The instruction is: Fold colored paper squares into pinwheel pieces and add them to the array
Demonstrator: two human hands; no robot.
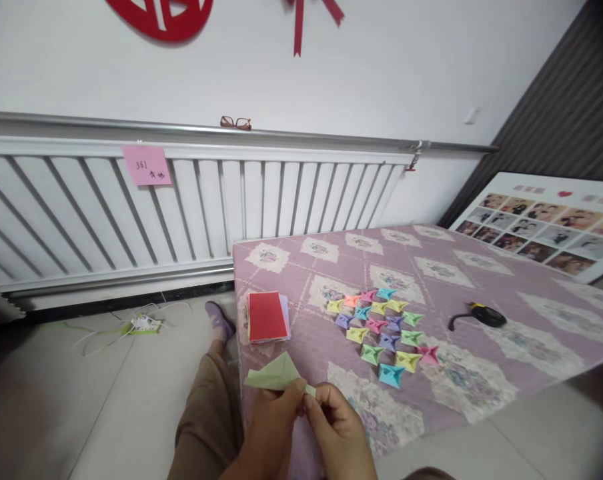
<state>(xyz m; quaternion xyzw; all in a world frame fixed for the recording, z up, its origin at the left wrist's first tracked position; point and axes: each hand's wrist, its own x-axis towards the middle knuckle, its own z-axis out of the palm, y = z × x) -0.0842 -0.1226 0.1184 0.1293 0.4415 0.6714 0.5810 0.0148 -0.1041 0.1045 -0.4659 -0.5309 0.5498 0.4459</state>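
both hands sit low near-centre, just in front of the near edge of the counter point(311, 341), which is under a purple patterned quilted cloth. left hand point(271, 430) is pinched narrow on the near right corner of the pale green folded paper sheet point(275, 375). right hand point(339, 430) is pinched on a small flap of the same sheet, just beside it. fingertips of the 2 hands are almost touching. the sheet is off the counter, in the air by the knee, with most of it sticking out far-left of the pinch.

handling, my read: very light and thin, holds a crease but flops where unsupported. it dents or tears if squeezed hard. not slippery, dry paper on skin grips fine. best hold is the layered corner or a folded edge, thumb against forefinger, close to the crease. the free end would just bend.

on the counter:
- stack of paper squares with a red top sheet point(267, 317), near left
- cluster of about 18 small multicoloured folded paper pieces point(381, 330), mid
- black object with a yellow tip point(479, 315), right of the cluster, can't tell what it is

all are well apart from the hands.
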